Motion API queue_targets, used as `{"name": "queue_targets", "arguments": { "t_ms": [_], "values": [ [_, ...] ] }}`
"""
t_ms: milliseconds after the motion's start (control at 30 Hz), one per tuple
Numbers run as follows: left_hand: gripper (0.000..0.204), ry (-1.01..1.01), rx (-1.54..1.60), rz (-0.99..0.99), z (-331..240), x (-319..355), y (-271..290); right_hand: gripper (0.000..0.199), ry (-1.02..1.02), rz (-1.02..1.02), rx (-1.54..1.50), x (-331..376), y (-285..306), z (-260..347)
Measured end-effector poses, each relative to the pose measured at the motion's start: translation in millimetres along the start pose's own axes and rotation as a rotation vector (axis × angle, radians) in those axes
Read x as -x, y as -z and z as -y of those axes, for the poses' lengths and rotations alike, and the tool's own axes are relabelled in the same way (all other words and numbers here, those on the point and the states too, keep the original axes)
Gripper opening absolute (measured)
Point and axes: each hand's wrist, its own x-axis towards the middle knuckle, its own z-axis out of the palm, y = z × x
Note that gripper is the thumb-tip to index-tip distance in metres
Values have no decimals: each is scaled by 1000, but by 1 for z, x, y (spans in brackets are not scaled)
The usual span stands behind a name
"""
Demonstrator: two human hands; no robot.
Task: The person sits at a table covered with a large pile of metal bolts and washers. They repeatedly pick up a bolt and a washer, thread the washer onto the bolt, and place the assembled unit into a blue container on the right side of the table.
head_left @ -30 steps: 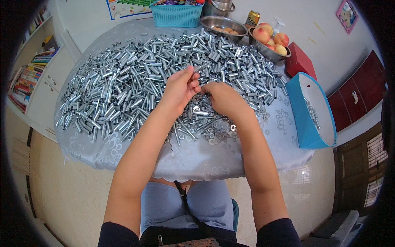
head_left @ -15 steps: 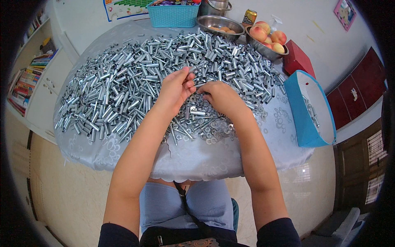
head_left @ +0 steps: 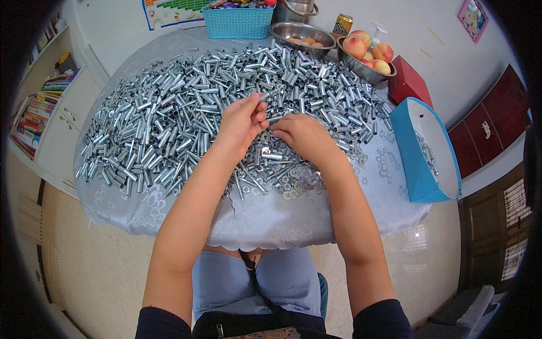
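A wide heap of silvery metal tubes (head_left: 186, 107) covers the table, with flat washers (head_left: 293, 175), nuts and several bolts at its near edge. Above the middle of the heap, my left hand (head_left: 240, 121) is closed, thumb against curled fingers, round a short metal tube (head_left: 263, 97) whose end sticks out at the top. Close on its right, my right hand (head_left: 305, 135) is bent down with its fingertips pinched together. A thin metal piece (head_left: 273, 120) shows at those fingertips, between the two hands; its kind is mostly hidden by the fingers.
To the right stands a blue fabric bin (head_left: 415, 164) with some metal parts inside. Behind the heap are a turquoise basket (head_left: 237, 24), a steel bowl of eggs (head_left: 302, 48), a bowl of peaches (head_left: 370, 70), a can (head_left: 342, 25) and a red box (head_left: 411, 82).
My right hand has shifted very slightly, its fingers a little more bunched at the fingertips. My left hand keeps its hold on the tube in nearly the same place.
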Motion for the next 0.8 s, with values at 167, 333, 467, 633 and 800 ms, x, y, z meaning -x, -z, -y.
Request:
{"name": "queue_targets", "arguments": {
  "t_ms": [167, 333, 467, 633, 800],
  "values": [
    [17, 3, 4, -5, 0, 2, -3, 17, -58, 2, 80, -2, 0, 9],
    [17, 6, -15, -16, 0, 2, -4, 16, -47, -21, 108, -3, -2, 10],
    [16, 0, -21, -7, 3, -2, 2, 15, -67, -6, 85, -2, -3, 9],
    [15, 9, -23, -22, 3, -2, 2, 12, -43, -75, 112, -1, -10, 4],
    [15, 13, -16, -23, 2, -1, 1, 12, 126, -338, 275, -3, -7, 7]
  ]
}}
